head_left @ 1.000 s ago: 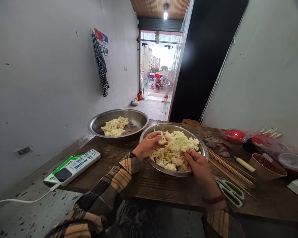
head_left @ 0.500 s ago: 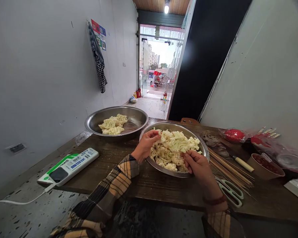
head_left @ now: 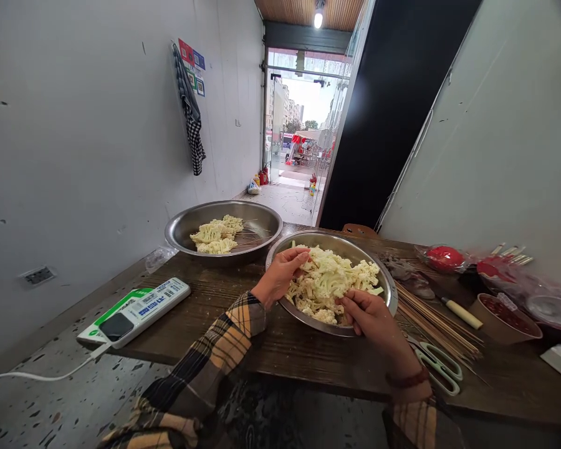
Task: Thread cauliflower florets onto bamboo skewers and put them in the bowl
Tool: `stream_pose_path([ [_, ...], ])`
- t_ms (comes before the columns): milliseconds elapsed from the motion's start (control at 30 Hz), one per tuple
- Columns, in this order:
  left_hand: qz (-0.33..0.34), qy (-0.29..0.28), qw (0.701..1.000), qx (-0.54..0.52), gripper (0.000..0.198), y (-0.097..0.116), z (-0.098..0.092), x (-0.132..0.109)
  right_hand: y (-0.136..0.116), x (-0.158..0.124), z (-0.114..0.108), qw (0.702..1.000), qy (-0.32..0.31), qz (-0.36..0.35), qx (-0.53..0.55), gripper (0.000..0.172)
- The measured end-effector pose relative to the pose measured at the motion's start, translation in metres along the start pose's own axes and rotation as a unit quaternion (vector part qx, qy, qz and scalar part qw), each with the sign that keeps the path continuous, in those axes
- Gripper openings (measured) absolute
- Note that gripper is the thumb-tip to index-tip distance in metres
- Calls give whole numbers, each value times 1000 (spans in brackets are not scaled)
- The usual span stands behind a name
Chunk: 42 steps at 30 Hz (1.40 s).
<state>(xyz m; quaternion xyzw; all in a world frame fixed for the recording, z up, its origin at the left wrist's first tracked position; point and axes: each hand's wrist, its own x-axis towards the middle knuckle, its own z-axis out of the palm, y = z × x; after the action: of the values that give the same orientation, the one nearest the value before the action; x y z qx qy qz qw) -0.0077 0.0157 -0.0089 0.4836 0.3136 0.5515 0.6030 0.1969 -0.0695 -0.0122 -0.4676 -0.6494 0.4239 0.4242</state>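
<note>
Left hand (head_left: 280,279) and right hand (head_left: 370,318) touch cauliflower (head_left: 331,277) in the near bowl (head_left: 350,245)

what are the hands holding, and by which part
The left hand pinches a cauliflower floret by its near edge, in the steel bowl. The right hand curls into the florets; a grip there cannot be told.

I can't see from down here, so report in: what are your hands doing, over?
Left hand on cauliflower, in bowl. Right hand curled at pile's near edge, grip unclear. Skewers, scissors off right, nothing blocking.
</note>
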Motion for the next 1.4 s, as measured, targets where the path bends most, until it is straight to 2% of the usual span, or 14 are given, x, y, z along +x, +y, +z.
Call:
stream_pose_path([
  [133,14,2,1000,9,35,2,0,-2,-3,1,2,999,-3,3,-34,37],
  [333,20,-10,1000,-17,34,4,0,-6,5,3,3,998,7,2,-63,35],
  [733,93,50,994,37,29,-2,-3,-5,6,3,5,998,14,5,-69,34],
  [867,93,62,993,47,27,-2,-4,-6,8,4,5,997,17,1,-75,35],
  [1033,58,30,998,4,36,-1,-1,-8,7,3,5,997,18,-2,-77,35],
  [1200,88,62,994,11,37,-2,0,-7,5,3,5,998,17,-5,-55,35],
  [1400,99,57,993,43,33,-6,-4,-5,9,4,5,999,22,11,-36,36],
])
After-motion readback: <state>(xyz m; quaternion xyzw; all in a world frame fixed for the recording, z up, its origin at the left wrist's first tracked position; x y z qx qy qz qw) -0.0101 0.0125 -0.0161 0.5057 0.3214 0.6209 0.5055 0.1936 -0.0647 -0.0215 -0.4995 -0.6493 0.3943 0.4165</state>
